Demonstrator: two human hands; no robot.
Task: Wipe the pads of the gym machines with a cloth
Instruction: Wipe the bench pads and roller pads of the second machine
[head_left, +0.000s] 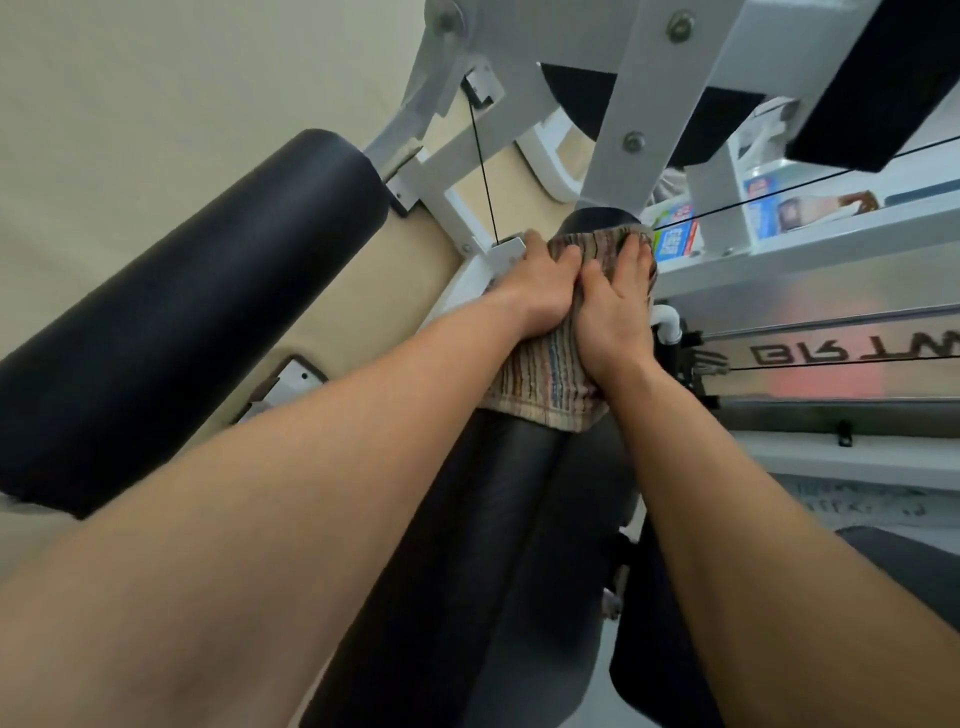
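The left hand (537, 291) and the right hand (615, 312) lie side by side, palms down and fingers extended, pressing a multicoloured striped woven cloth (545, 384) flat against the long black vinyl-covered roller pad (498, 519) directly beneath them; neither hand grips it closed. The cloth is draped over the pad's far end, near the white steel frame (618, 119). It appears light, soft and limp, likely to bunch or slide on smooth vinyl. Hold it by broad palm pressure across its middle. A second black cylindrical pad (182, 312) lies left of the left hand.
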